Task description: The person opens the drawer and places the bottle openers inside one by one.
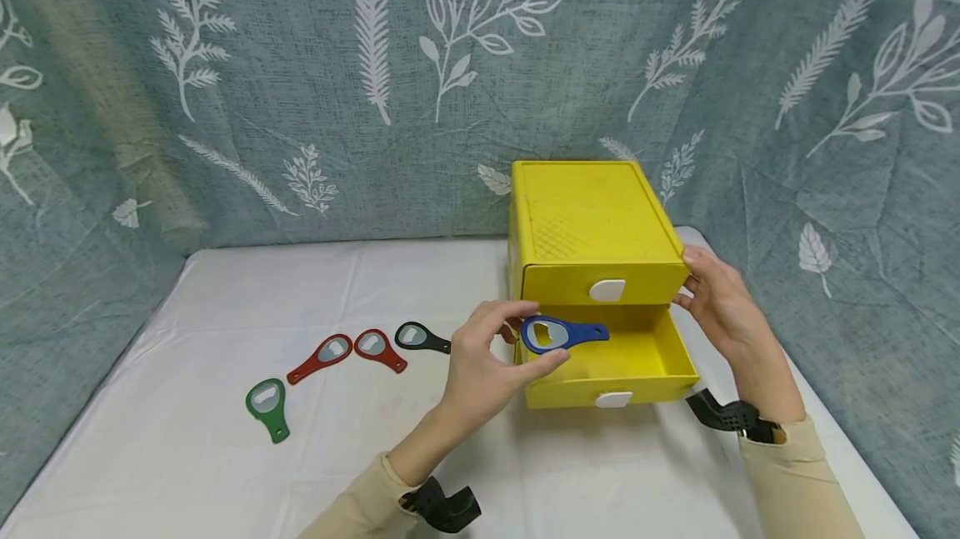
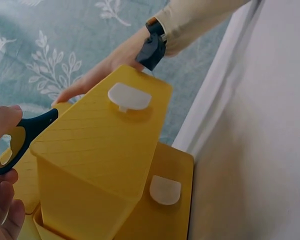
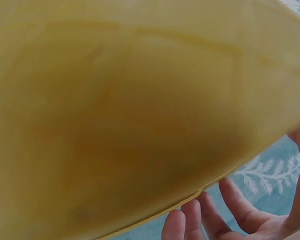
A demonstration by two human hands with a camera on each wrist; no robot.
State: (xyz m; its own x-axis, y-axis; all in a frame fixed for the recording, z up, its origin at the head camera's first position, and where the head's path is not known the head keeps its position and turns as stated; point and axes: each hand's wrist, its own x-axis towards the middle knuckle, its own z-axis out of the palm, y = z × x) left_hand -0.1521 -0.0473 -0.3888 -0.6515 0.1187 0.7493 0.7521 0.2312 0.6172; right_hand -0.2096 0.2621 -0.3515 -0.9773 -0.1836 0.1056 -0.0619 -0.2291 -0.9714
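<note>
My left hand point(image 1: 483, 356) pinches a blue bottle opener point(image 1: 587, 332) by its round metal-centred head, between thumb and fingers. Its handle points right, over the lower drawer point(image 1: 562, 394), which is pulled out of a yellow two-drawer cabinet point(image 1: 596, 210). The drawer's visible floor is bare yellow. In the left wrist view the opener point(image 2: 36, 127) is beside the drawer front. My right hand point(image 1: 723, 306) touches the cabinet's right side near the upper front corner. Extended fingertips point(image 3: 176, 222) rest along the cabinet's edge in the right wrist view. The upper drawer point(image 1: 558, 285) is closed.
Left of the cabinet, a black opener point(image 1: 437, 343), two red openers point(image 1: 392, 359) and a green opener point(image 1: 276, 424) lie on the white cloth point(image 1: 187, 364). A patterned green-blue curtain point(image 1: 300, 89) hangs behind and along both sides of the table.
</note>
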